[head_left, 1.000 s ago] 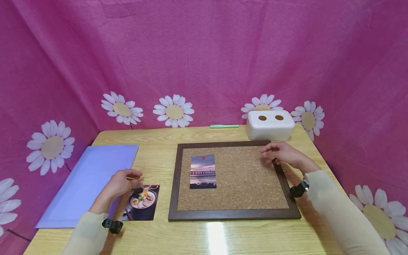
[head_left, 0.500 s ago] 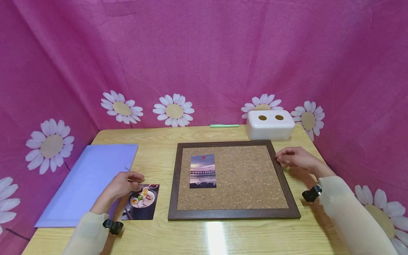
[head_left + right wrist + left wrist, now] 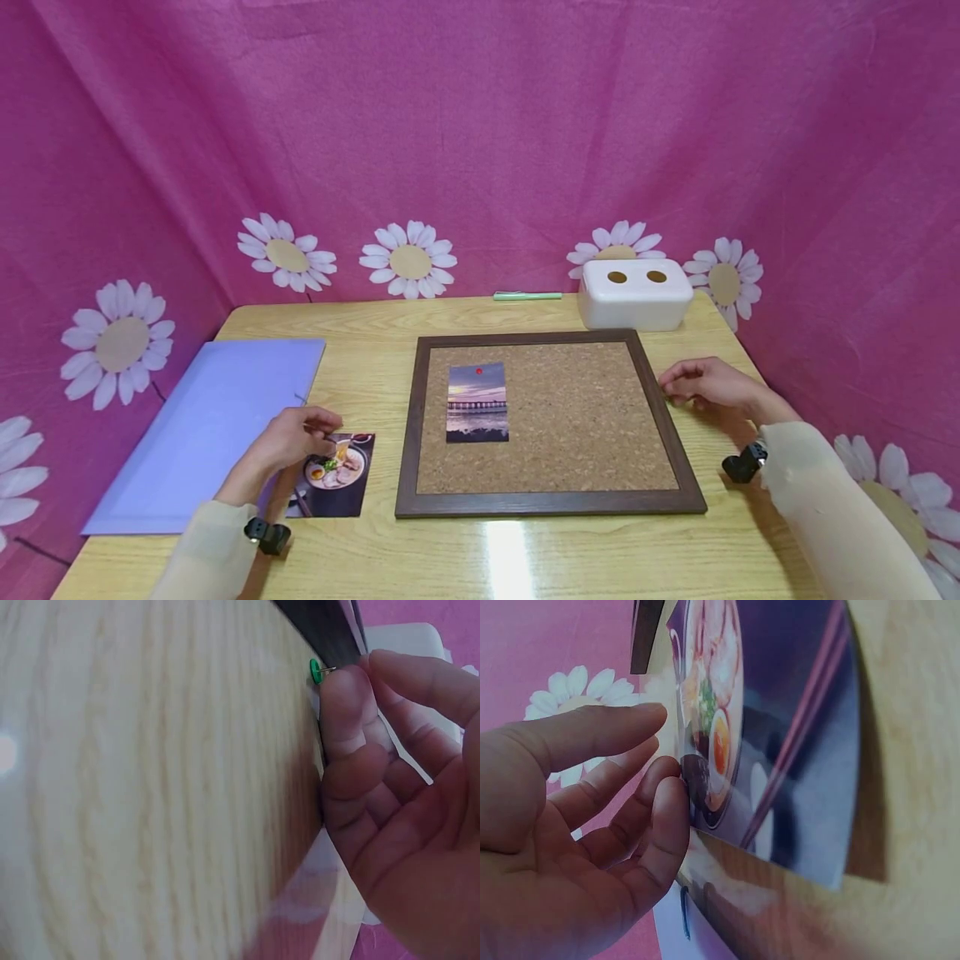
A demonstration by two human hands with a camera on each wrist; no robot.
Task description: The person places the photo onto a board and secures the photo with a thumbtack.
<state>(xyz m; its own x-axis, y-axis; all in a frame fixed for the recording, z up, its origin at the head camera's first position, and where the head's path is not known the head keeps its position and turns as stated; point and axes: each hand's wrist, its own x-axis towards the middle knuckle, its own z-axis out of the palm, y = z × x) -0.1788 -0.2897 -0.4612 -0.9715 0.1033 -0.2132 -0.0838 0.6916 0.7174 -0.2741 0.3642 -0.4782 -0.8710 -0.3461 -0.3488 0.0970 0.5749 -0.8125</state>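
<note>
My left hand (image 3: pixel 296 440), fingers loosely bent, hovers over the upper-left part of a food photo (image 3: pixel 335 479). In the left wrist view its fingertips come close to that photo (image 3: pixel 795 802), thumb apart from them; contact is unclear. My right hand (image 3: pixel 712 386) is low beside the right edge of the corkboard (image 3: pixel 585 417). A green thumbtack (image 3: pixel 316 671) shows by a fingertip in the right wrist view, its metal point towards the finger. It does not appear between thumb and finger. A seaside pier photo (image 3: pixel 477 417) hangs from a red pushpin (image 3: pixel 479 372) at the board's left.
A lilac folder (image 3: pixel 217 425) lies at the left of the wooden table (image 3: pixel 442 558). At the back stand a white box (image 3: pixel 637 300) with two round holes and a green pen (image 3: pixel 527 297). A pink daisy-patterned cloth (image 3: pixel 480 150) encloses the table.
My right hand has moved from above the corkboard's upper right out past its frame, then a little nearer me. My left hand has shifted slightly rightwards over the food photo.
</note>
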